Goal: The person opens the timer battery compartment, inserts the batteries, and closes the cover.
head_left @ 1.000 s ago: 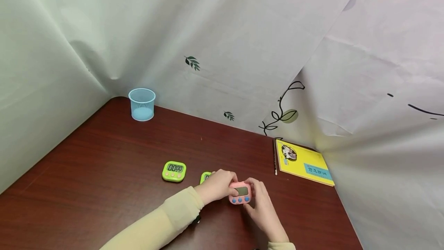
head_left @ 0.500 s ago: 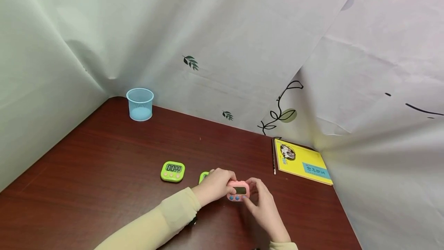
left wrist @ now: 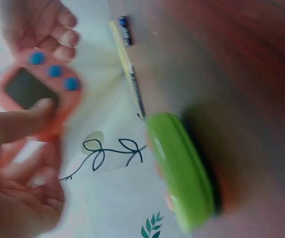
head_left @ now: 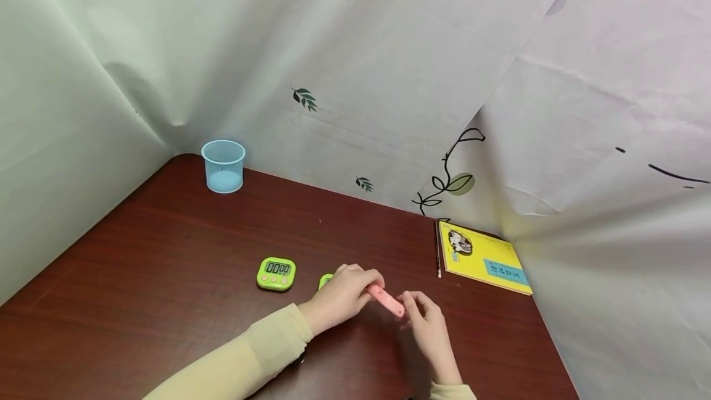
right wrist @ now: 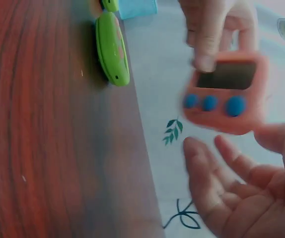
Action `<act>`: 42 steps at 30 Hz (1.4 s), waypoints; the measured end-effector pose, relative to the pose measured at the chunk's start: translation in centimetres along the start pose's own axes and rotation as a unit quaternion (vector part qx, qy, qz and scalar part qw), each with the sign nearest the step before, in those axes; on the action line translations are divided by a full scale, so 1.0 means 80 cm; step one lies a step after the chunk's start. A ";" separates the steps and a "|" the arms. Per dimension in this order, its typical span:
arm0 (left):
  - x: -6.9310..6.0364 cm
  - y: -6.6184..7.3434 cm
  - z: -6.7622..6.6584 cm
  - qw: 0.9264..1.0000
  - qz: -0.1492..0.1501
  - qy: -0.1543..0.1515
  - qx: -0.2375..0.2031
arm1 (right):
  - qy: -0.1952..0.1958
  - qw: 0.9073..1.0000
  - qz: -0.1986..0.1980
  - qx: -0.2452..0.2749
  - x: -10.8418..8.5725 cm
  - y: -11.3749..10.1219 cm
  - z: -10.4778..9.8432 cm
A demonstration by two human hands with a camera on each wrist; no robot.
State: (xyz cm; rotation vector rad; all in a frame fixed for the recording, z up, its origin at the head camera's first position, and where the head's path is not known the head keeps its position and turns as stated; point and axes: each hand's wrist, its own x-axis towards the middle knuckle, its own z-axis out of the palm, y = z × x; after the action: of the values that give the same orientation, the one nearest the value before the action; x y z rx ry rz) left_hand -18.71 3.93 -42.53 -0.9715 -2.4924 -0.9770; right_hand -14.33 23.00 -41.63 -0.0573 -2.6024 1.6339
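My left hand (head_left: pixel 340 299) pinches a pink digital timer (head_left: pixel 387 301) with a dark blank screen and blue buttons, its thumb on the screen. In the head view the timer is tipped so that only its edge shows. My right hand (head_left: pixel 434 333) is at the timer's right end. In the right wrist view its thumb meets the timer's corner, while its loosely bent fingers lie apart from the case. A green timer (head_left: pixel 276 274) reading 00:00 lies left of the hands. Another green timer (right wrist: pixel 111 49) is mostly hidden behind my left hand in the head view.
A clear blue plastic cup (head_left: pixel 223 166) stands at the table's far left corner. On the right, a yellow book (head_left: pixel 485 258) lies by the curtain, with a pencil (head_left: pixel 438 252) along its left side. Patterned white curtains (head_left: pixel 355 110) border the brown table (head_left: pixel 183 245).
The pink timer has turned from face-up to edge-on in the head view. My right hand's fingers have loosened from its side. The green timers stay in place.
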 end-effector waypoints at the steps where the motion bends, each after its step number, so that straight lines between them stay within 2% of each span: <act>1: -0.001 0.000 0.000 1.000 0.018 0.016 0.002 | 0.002 1.000 0.002 0.018 0.000 -0.001 0.000; 5: -0.003 0.002 -0.001 0.995 0.074 0.064 0.003 | 0.001 0.997 0.008 0.077 0.000 0.001 0.001; 11: -0.006 0.003 -0.001 0.990 0.114 0.082 0.007 | -0.034 0.991 0.046 0.120 -0.003 -0.004 0.001; 15: -0.008 0.003 -0.001 0.989 0.121 0.089 0.009 | -0.065 0.983 0.080 0.150 -0.005 -0.007 0.000; 21: -0.009 0.002 -0.002 0.988 0.111 0.106 0.005 | -0.080 0.980 0.064 0.173 -0.005 -0.006 0.001; 24: -0.010 0.002 -0.004 0.991 0.083 0.104 -0.011 | -0.069 0.982 0.046 0.169 -0.005 -0.007 0.002; 27: -0.012 0.003 -0.006 0.995 0.024 0.090 -0.044 | -0.057 0.985 0.026 0.161 -0.005 -0.008 0.003; 29: -0.012 0.004 -0.007 0.994 -0.020 0.076 -0.076 | -0.045 0.986 0.018 0.160 -0.005 -0.009 0.003; 32: -0.012 0.005 -0.010 0.986 -0.072 0.056 -0.139 | -0.024 0.987 0.015 0.158 -0.005 -0.011 0.004; 35: -0.012 0.006 -0.011 0.975 -0.104 0.036 -0.192 | -0.006 0.987 0.020 0.157 -0.005 -0.012 0.004; 39: -0.012 0.007 -0.014 0.965 -0.128 0.016 -0.228 | 0.005 0.987 0.018 0.158 -0.005 -0.011 0.005; 42: -0.013 0.007 -0.016 0.961 -0.139 0.011 -0.240 | 0.007 0.987 0.010 0.160 -0.005 -0.010 0.006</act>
State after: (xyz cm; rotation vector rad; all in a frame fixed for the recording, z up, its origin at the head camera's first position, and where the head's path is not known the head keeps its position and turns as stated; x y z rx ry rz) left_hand -17.55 2.88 -41.81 -0.7289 -2.4636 -1.7292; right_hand -13.96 22.21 -41.14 -0.0764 -2.3006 2.0253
